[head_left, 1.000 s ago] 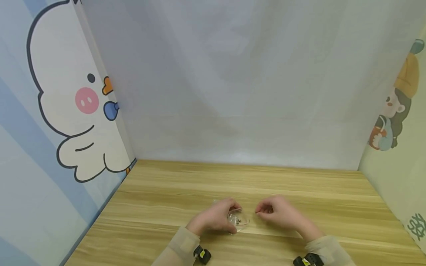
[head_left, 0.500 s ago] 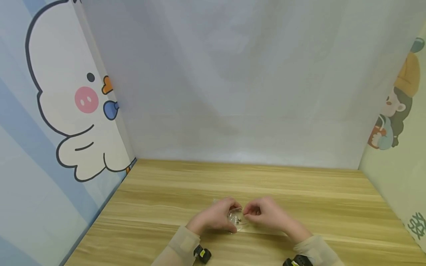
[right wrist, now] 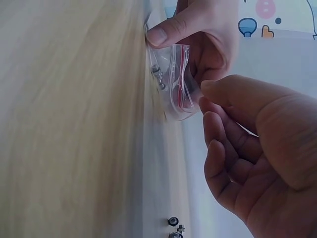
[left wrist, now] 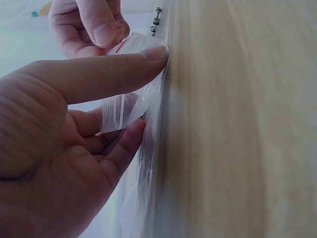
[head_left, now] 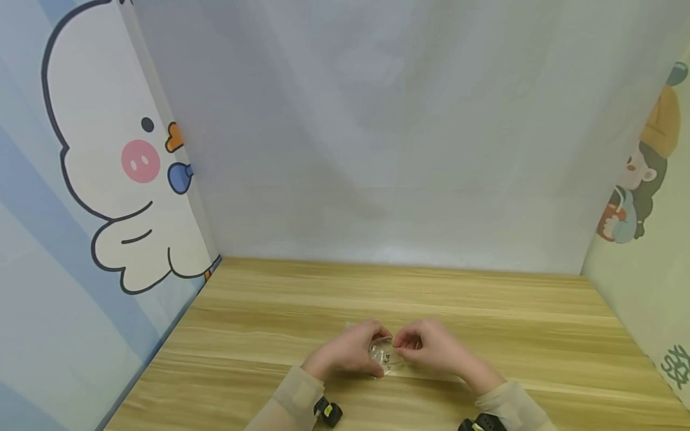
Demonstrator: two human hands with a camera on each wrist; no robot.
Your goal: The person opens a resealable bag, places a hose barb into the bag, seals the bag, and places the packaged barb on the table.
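A clear zip bag (head_left: 380, 353) with a red line along its mouth lies on the table, with several small metal screws (right wrist: 157, 74) inside. My left hand (head_left: 350, 350) holds it from the left; the thumb (left wrist: 124, 72) lies over the plastic and the other fingers are behind it. At the mouth is my right hand (head_left: 431, 350), its thumb and index finger pinching the bag's edge in the right wrist view. Whether a small part is also between these fingertips is hidden. Loose metal pieces (right wrist: 173, 221) rest on the table close to the right hand.
The wood-grain table (head_left: 280, 299) runs back to a grey-white curtain (head_left: 377, 149). A cartoon-printed panel (head_left: 97, 149) stands on the left and a pale printed one (head_left: 663, 257) on the right. Each wrist wears a dark camera (head_left: 327, 412).
My right hand has moved left from beside the bag to its mouth and has stayed there. Metal pieces inside the bag have shifted. My left hand keeps its place.
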